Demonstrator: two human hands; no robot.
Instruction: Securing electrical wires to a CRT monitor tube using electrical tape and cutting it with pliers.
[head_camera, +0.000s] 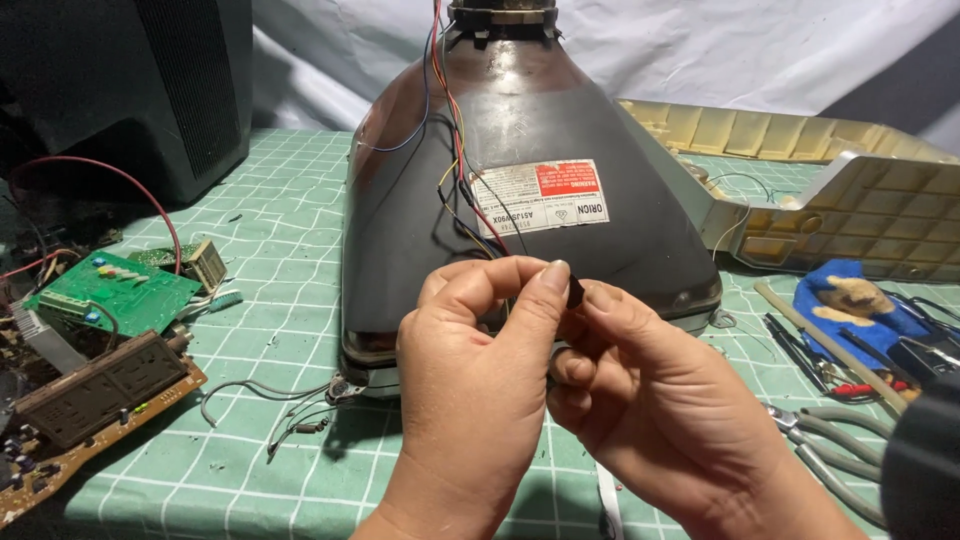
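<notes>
My left hand (470, 385) and my right hand (660, 400) meet in front of me, fingertips pinched together on a small black part (576, 292) that is mostly hidden by the fingers. Just behind the hands a dark picture tube (530, 180) lies face down on the green gridded mat (280, 260). A white and red label (540, 196) is stuck on its back. Coloured wires (452, 130) run down from the tube's neck toward my hands.
Green circuit boards (110, 290) and a brown board (90, 400) lie at left under a black casing (130, 90). A beige plastic shell (850, 190) sits at right, with a blue cloth (850, 300), pliers (830, 440) and small tools. Loose wires and a spring (290, 415) lie near the tube.
</notes>
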